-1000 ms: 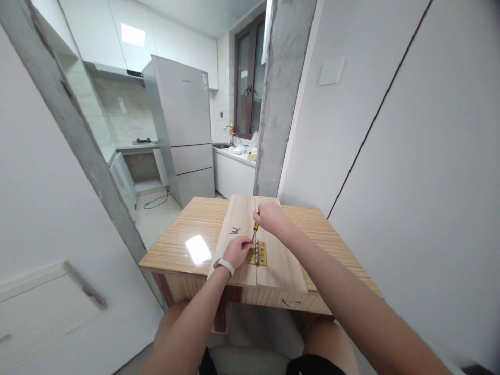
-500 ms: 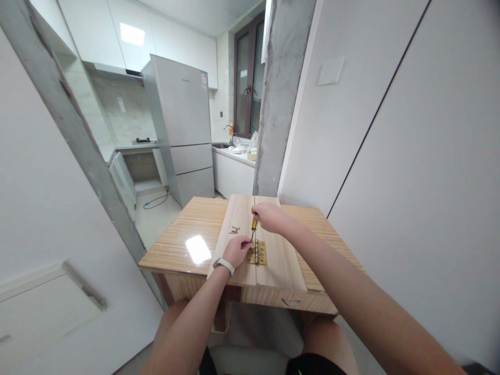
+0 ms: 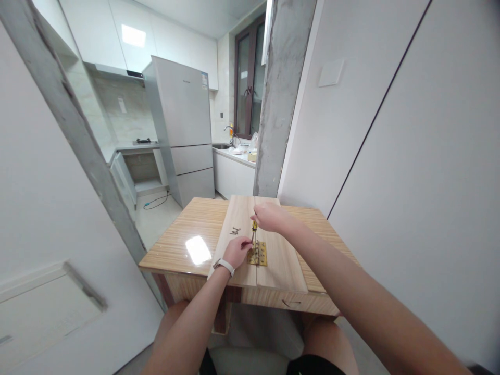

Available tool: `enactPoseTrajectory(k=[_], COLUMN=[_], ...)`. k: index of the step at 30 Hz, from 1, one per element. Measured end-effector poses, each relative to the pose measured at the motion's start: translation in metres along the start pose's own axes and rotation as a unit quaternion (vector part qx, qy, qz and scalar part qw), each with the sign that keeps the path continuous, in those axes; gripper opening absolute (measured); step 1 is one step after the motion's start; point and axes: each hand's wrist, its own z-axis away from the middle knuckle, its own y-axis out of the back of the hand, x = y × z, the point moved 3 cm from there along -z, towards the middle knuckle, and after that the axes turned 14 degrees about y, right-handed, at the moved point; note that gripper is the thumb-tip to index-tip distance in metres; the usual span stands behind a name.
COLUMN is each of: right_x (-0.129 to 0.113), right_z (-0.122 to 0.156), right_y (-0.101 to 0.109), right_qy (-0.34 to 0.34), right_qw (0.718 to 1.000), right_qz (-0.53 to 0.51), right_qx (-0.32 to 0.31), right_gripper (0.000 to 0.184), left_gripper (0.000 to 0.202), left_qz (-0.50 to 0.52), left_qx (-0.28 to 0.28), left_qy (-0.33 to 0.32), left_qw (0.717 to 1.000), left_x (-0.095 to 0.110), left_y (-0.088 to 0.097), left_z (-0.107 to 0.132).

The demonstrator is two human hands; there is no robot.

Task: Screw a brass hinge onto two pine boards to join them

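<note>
Right hand (image 3: 268,216) is wrapped round the yellow-and-black handle of a screwdriver (image 3: 254,225) — a firm grip, with the thin metal shaft slanting down toward the hinge. Left hand (image 3: 235,251), pale wristband (image 3: 224,266) on, has its fingertips bunched by the screwdriver's tip; can't tell if that grip has hold of anything. The brass hinge (image 3: 263,254) is shiny gold, flat leaves with holes and a round barrel, lying across the seam of two smooth, pale wooden boards (image 3: 283,271). Taking the hinge as clock centre: dark scribble (image 3: 235,230) at 10, curved drawer pull (image 3: 291,303) between 4 and 5. Underneath is a glossy, stripy wood-grain table (image 3: 183,229) — light glares off it at 9. Further out, grey fridge (image 3: 187,104) at 11, dark-framed window (image 3: 242,78) at 12, rough bare concrete (image 3: 283,88) between 12 and 1, smooth white wall (image 3: 410,156) at 2.
</note>
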Motion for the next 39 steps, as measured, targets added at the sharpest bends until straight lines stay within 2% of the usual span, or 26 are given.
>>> enactPoseTrajectory(k=[5,14,21,35,39], right_x=[-0.001,-0.003,0.001,0.002,0.003], right_z=[-0.003,-0.005,0.002,0.004,0.005], right_y=[-0.006,-0.012,-0.012,-0.005,-0.006], right_qy=[-0.007,-0.070,0.027,0.024,0.018], right_qw=[1.000,0.997,0.999,1.000,1.000], right_qz=[0.019,0.011,-0.039,-0.018,-0.005], right_qx=[0.002,-0.007,0.017,0.001,-0.007], right_gripper=[0.046,0.047,0.018,0.027,0.038], left_gripper=[0.013,0.013,0.014,0.021,0.021], left_qz=[0.001,-0.006,-0.003,-0.005,-0.013], left_qx=[0.002,0.001,0.004,0.008,0.010], left_qy=[0.001,0.005,-0.003,-0.007,-0.003], left_qw=[1.000,1.000,1.000,1.000,1.000], left_x=[-0.001,-0.002,-0.001,0.001,-0.001], left_y=[0.000,-0.001,0.000,0.003,0.001], left_z=[-0.001,-0.002,-0.001,0.000,-0.001])
